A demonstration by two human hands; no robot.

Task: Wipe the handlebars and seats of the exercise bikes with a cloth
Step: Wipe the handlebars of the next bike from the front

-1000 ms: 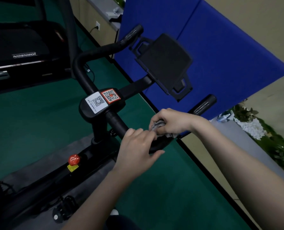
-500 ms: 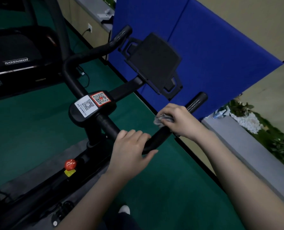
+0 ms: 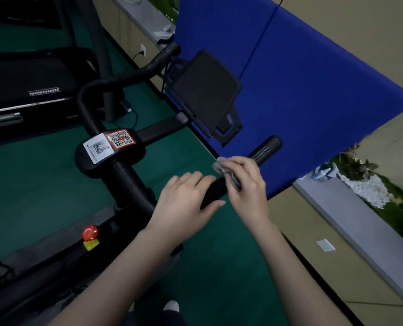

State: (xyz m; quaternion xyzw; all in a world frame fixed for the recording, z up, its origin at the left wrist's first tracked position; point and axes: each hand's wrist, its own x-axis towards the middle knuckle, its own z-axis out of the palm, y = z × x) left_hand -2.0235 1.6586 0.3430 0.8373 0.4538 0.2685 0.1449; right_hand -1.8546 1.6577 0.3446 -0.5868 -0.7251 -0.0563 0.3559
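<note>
Nearest the camera, two bare forearms reach forward over a green floor (image 3: 219,267). The left hand (image 3: 186,203) is laid over the near part of the right handlebar (image 3: 215,188) of an exercise bike, its fingers curled over the top of the bar and the thumb stretched along the near side. Just beyond it, almost touching, the right hand (image 3: 245,182) is closed around the same bar with a crumpled grey cloth (image 3: 224,167) gripped between fingers and bar; the cloth is bunched on the bar's upper side and shows at the fingertips and under the palm. Past the right hand, the bare ribbed end of the bar (image 3: 266,148) is left uncovered. To the left, the bike's central hub is seen with two code stickers (image 3: 108,143) on it, and lower down a red knob (image 3: 90,232) sits on the frame. Farther on, a black tablet holder (image 3: 205,90) is mounted between the bars, with the left handlebar (image 3: 130,75) curving away behind it. Beyond stand a blue panel (image 3: 301,78) and, at far left, a black treadmill (image 3: 26,85).
</note>
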